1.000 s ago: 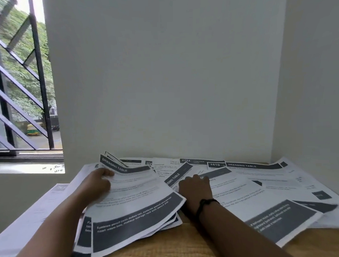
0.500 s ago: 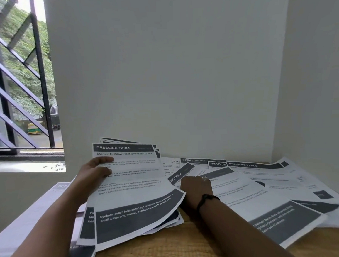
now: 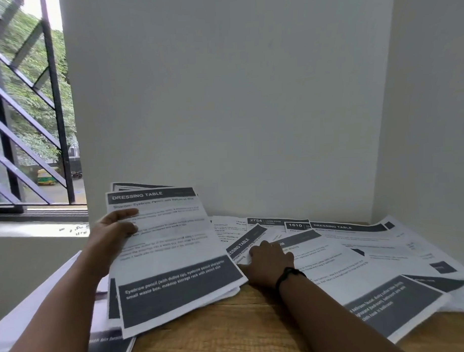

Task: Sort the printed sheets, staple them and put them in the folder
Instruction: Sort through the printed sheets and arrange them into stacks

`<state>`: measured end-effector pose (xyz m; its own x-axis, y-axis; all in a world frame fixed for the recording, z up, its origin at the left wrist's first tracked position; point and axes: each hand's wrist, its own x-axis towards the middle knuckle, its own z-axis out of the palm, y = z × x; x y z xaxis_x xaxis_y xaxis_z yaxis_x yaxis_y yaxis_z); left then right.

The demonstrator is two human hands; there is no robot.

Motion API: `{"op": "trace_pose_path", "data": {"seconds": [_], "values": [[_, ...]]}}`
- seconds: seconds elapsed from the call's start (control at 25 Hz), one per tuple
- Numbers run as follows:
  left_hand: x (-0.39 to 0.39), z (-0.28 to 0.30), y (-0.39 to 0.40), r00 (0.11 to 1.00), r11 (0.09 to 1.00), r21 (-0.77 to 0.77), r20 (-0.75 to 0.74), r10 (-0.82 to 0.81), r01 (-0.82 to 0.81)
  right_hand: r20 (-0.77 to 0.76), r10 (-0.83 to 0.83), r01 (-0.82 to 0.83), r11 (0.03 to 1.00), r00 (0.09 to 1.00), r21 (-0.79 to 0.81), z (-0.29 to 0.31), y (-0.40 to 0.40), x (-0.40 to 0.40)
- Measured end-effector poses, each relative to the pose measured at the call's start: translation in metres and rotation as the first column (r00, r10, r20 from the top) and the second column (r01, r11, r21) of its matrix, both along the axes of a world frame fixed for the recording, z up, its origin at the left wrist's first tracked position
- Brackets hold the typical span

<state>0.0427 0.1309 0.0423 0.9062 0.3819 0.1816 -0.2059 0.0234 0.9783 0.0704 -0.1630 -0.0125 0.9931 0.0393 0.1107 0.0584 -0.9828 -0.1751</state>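
My left hand (image 3: pixel 114 230) grips the left edge of a stack of printed sheets (image 3: pixel 170 254), thumb on top. The stack is tilted up with its top page headed "DRESSING TABLE" facing me and its lower edge near the wooden table (image 3: pixel 231 331). My right hand (image 3: pixel 268 261), with a black band on its wrist, rests knuckles up on the loose printed sheets (image 3: pixel 360 266) spread over the right half of the table. Its fingertips touch a slanted sheet headed "DRESSING TABLE" (image 3: pixel 243 244). Whether those fingers pinch that sheet is hidden. No stapler or folder is in view.
A plain wall (image 3: pixel 223 110) rises right behind the sheets and a second wall (image 3: pixel 428 116) closes the right side. A barred window (image 3: pixel 26 117) with a sill is at the left. More sheets (image 3: pixel 108 343) lie under the lifted stack at the table's left edge.
My left hand has raised the stack from lying flat to tilted upright, so its top page now faces me. My right hand has stayed on the loose sheets, shifting only slightly.
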Motion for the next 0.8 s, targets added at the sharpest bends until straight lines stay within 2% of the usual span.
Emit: {"op": "trace_pose_path", "data": {"seconds": [0.08, 0.24, 0.36, 0.44, 0.56, 0.6, 0.68, 0.76, 0.8], "values": [[0.001, 0.001, 0.007, 1.0, 0.999, -0.051, 0.017, 0.005, -0.004, -0.014, 0.002, -0.002, 1.0, 1.0, -0.007, 0.0, 0.0, 0.001], [0.007, -0.002, 0.005, 0.999, 0.999, 0.0, -0.025, -0.036, 0.036, -0.007, 0.002, -0.002, 1.0, 1.0, -0.016, 0.0, -0.001, 0.0], [0.009, -0.005, 0.006, 0.997, 0.998, 0.042, -0.063, -0.05, 0.053, 0.178, 0.038, -0.011, 0.989, 0.983, -0.15, -0.001, 0.006, -0.008], [0.01, -0.006, 0.006, 0.996, 0.997, 0.038, -0.07, -0.058, 0.061, 0.298, 0.135, -0.062, 0.969, 0.945, -0.241, 0.002, 0.011, -0.017], [0.01, -0.006, 0.001, 0.995, 0.998, 0.015, -0.067, -0.067, 0.068, 0.408, 0.212, -0.096, 0.954, 0.888, -0.285, 0.009, 0.017, -0.02], [0.009, -0.005, -0.001, 0.995, 0.997, 0.006, -0.065, -0.071, 0.072, 0.473, 0.18, -0.065, 0.966, 0.863, -0.248, 0.015, 0.016, -0.022], [0.004, -0.003, -0.009, 0.994, 0.996, 0.001, -0.069, -0.084, 0.085, 0.58, 0.028, -0.051, 0.998, 0.814, 0.024, 0.028, 0.009, -0.026], [-0.001, -0.001, -0.022, 0.99, 0.992, -0.005, -0.062, -0.13, 0.129, 0.557, -0.149, -0.075, 0.93, 0.817, 0.36, 0.043, -0.004, -0.03], [-0.004, -0.001, -0.031, 0.985, 0.987, 0.003, -0.055, -0.161, 0.161, 0.55, -0.209, -0.095, 0.877, 0.808, 0.472, 0.047, -0.008, -0.032]]}}
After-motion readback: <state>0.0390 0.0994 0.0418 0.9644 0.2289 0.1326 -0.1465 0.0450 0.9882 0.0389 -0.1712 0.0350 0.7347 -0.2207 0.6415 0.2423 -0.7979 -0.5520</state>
